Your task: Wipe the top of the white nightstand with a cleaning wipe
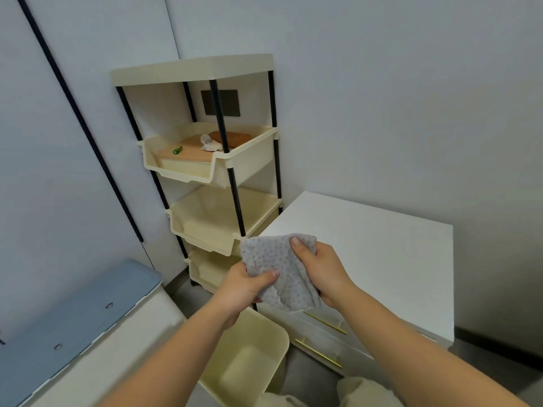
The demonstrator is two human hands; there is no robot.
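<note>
A grey dotted cleaning wipe (279, 262) is held up in the air between both hands, just left of and in front of the white nightstand (382, 259). My left hand (244, 286) pinches its lower left edge. My right hand (320, 265) grips its upper right part, thumb on top. The wipe hangs partly over the nightstand's front left corner without touching the top. The nightstand's top is bare and white, and two drawers with gold handles (320, 352) show below it.
A cream tiered shelf rack (205, 160) with black posts stands in the corner left of the nightstand, holding small items on one tier. A cream bin (249, 356) sits on the floor below my hands. A blue-lidded box (73, 318) is at lower left.
</note>
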